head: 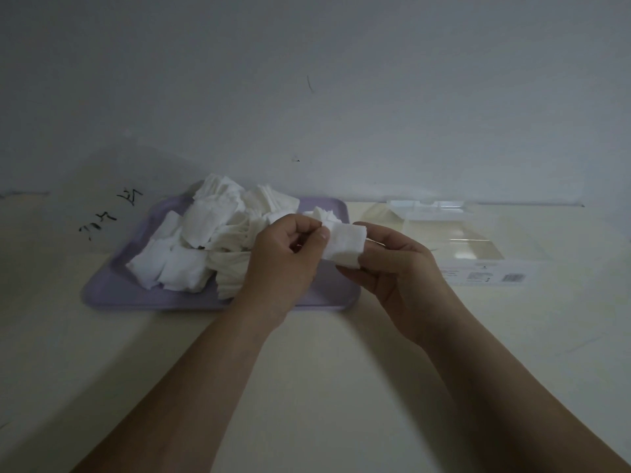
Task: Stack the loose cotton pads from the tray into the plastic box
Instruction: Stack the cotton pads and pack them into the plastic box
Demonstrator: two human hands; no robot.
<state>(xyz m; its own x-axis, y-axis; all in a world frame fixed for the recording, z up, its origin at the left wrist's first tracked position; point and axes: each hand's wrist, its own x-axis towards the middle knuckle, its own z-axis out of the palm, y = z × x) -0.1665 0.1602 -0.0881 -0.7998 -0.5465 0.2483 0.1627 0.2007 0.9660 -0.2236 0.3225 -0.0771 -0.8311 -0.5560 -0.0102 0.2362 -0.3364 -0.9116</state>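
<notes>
Progress: barely begun, we judge. We see the left hand [283,254] pinching the edge of one cotton pad [345,245], and the right hand [399,264] curls its fingers [379,242] round the same pad from below. The pile of loose pads [205,240] lies on the tray [112,288], left of and behind the fingers, unsorted. The plastic box [478,240] sits on the tabletop [324,370] just right of the fingers, and we see no pads in it. Nearly the whole pile is left to stack.

Your table [307,387] is pale cream and meets the wall at the back. A lilac tray [136,291] lies on its left part. Just to the right is a clear plastic box [478,271]. Black scribbles [109,213] mark the tabletop left of the tray.
</notes>
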